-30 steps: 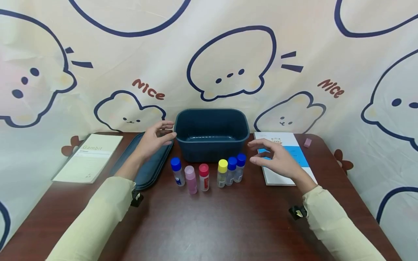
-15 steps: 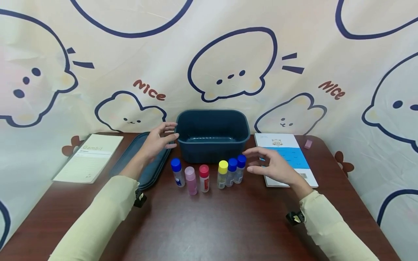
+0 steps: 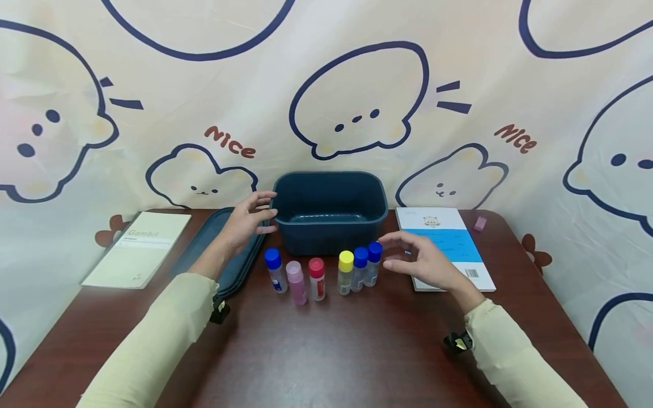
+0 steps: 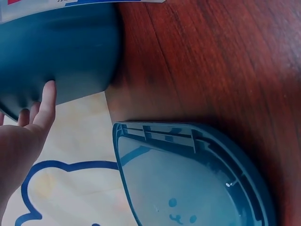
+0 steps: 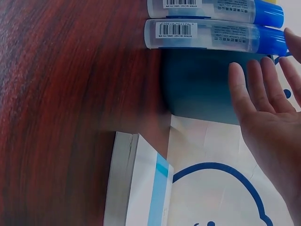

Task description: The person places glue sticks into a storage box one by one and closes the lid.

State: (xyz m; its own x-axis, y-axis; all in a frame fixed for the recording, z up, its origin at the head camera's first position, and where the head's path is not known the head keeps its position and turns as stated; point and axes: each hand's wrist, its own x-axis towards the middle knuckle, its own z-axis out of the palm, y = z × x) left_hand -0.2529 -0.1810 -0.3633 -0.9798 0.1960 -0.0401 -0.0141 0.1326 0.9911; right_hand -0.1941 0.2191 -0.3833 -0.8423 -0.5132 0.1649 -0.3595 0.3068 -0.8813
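A dark teal plastic bin (image 3: pixel 331 238) stands at the back of the table, its mouth facing up. My left hand (image 3: pixel 247 221) is at the bin's left side, fingers loosely extended and apparently touching its wall. In front of the bin stand several small glue bottles: blue-capped (image 3: pixel 275 272), pink (image 3: pixel 297 286), red-capped (image 3: pixel 317 280), yellow-capped (image 3: pixel 345 275), and two more with blue caps, the outermost blue-capped bottle (image 3: pixel 373 265) at the right end. Beside that one is my right hand (image 3: pixel 423 260), fingers slightly bent, holding nothing; in the right wrist view its thumb is close to the blue cap (image 5: pixel 273 41).
A teal lid (image 3: pixel 242 266) lies left of the bin, partly under my left forearm. Further left is a pale notebook (image 3: pixel 138 249). A white and blue book (image 3: pixel 459 246) lies on the right, with a small pink block (image 3: pixel 480 224) beyond it. A patterned curtain (image 3: pixel 357 85) hangs behind.
My right hand has moved left and slightly nearer, from above the book to beside the right-end bottle. My left hand has shifted a little right, to the bin's side. The bottles stay put.
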